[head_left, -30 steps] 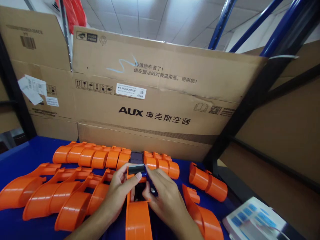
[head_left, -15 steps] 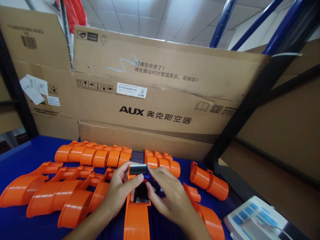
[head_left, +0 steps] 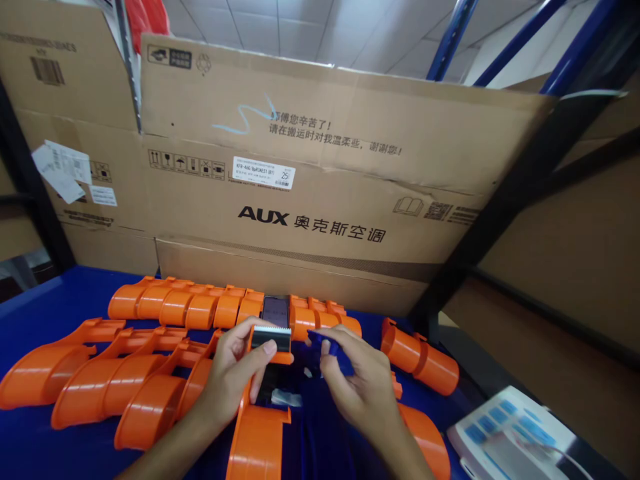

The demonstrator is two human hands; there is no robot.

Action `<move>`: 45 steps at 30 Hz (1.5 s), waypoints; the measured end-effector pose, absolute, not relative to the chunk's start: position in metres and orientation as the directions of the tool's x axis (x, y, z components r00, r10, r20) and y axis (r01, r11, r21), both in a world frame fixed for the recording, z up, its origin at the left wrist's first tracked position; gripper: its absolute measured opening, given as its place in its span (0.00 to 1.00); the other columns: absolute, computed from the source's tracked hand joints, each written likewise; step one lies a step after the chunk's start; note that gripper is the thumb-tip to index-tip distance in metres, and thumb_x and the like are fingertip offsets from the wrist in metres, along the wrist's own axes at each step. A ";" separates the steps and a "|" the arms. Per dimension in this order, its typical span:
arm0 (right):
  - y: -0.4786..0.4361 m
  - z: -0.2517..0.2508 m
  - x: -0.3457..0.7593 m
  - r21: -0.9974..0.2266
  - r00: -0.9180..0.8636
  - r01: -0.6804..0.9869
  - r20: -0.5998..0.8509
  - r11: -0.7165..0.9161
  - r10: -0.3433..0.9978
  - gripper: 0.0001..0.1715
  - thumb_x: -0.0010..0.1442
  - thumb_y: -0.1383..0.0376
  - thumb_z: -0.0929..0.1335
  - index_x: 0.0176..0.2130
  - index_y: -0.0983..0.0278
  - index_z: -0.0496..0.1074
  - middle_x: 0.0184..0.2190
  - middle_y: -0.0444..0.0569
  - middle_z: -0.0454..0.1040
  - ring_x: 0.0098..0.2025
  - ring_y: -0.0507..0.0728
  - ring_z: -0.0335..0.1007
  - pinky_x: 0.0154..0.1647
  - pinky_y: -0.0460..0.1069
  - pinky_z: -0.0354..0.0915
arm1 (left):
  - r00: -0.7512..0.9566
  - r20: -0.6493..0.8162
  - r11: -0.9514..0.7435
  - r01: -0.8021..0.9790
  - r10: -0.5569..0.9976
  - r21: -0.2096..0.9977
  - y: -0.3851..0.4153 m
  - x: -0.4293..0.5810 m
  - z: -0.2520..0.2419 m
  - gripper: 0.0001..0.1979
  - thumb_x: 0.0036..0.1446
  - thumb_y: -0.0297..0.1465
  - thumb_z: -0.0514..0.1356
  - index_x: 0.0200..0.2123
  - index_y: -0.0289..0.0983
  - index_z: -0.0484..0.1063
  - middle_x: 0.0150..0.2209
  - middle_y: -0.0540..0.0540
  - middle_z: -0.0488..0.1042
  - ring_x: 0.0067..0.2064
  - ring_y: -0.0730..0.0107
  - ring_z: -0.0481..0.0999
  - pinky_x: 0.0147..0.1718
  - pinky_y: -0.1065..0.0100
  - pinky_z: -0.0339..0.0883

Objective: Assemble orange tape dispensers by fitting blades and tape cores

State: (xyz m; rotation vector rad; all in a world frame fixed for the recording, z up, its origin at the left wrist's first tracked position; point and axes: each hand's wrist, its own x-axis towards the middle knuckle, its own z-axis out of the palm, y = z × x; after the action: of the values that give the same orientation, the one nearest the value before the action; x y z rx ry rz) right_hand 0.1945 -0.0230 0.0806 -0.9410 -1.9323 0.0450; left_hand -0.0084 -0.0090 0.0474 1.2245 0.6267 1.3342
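My left hand [head_left: 235, 363] is closed around the neck of an orange plastic tape dispenser [head_left: 260, 440], thumb pressed on its dark blade holder. A serrated metal blade [head_left: 273, 329] runs along the top of that head. To the right of it, my right hand [head_left: 363, 377] pinches a dark blue plastic piece [head_left: 340, 357] between thumb and fingers, apart from the dispenser. Part of the blue piece is hidden by the fingers. Below the hands, a small clear plastic bit [head_left: 287, 398] lies near something dark that I cannot make out.
Orange dispenser bodies stand in a back row [head_left: 203, 311] and a left group [head_left: 150, 410], with a pair [head_left: 420, 357] at the right. A phone [head_left: 275, 312] leans at the back. A white device with blue keys [head_left: 510, 427] sits front right. Cardboard [head_left: 320, 220] walls the blue table.
My right hand has moved right, taking the blue piece off the dispenser head. My left hand and the dispenser have shifted slightly left, and the dispenser's body has swung left.
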 end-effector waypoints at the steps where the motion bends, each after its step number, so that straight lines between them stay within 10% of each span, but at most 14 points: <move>1: -0.022 0.082 0.194 -0.410 -0.249 0.603 0.718 0.685 0.650 0.10 0.68 0.72 0.63 0.45 0.61 0.72 0.34 0.46 0.75 0.34 0.55 0.71 0.37 0.50 0.67 | 0.194 0.302 -0.207 -0.398 0.933 0.894 -0.009 -0.010 0.048 0.10 0.61 0.39 0.65 0.38 0.38 0.73 0.11 0.60 0.60 0.11 0.81 0.54 0.14 0.77 0.48; 11: -0.024 0.075 0.177 -0.236 -0.517 0.753 0.366 0.615 0.773 0.08 0.61 0.73 0.66 0.32 0.62 0.69 0.31 0.47 0.72 0.34 0.56 0.67 0.33 0.49 0.61 | 0.223 0.346 -0.218 -0.451 0.911 0.865 -0.013 -0.011 0.043 0.10 0.60 0.37 0.65 0.41 0.38 0.73 0.20 0.54 0.72 0.13 0.82 0.60 0.14 0.78 0.54; 31: -0.027 0.076 0.181 -0.334 -0.536 0.709 0.316 0.621 0.783 0.09 0.57 0.76 0.66 0.30 0.62 0.66 0.31 0.46 0.70 0.33 0.55 0.68 0.32 0.49 0.65 | 0.199 0.306 -0.210 -0.395 0.931 0.894 -0.012 -0.006 0.045 0.10 0.60 0.38 0.65 0.37 0.38 0.72 0.18 0.57 0.66 0.13 0.83 0.57 0.14 0.78 0.52; 45: -0.031 0.090 0.186 -0.465 -0.334 0.502 0.673 0.729 0.659 0.17 0.67 0.68 0.67 0.54 0.58 0.73 0.43 0.51 0.78 0.43 0.60 0.75 0.44 0.55 0.73 | 0.233 0.204 -0.118 -0.337 0.951 0.934 -0.012 0.000 0.045 0.13 0.59 0.40 0.65 0.41 0.37 0.74 0.15 0.60 0.61 0.11 0.81 0.57 0.11 0.79 0.49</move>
State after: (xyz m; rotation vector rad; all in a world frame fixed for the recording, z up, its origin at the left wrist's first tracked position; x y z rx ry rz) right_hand 0.1857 -0.0310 0.0898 -0.8825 -2.0056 0.2147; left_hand -0.0004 -0.0117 0.0454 1.1957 0.6939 1.2615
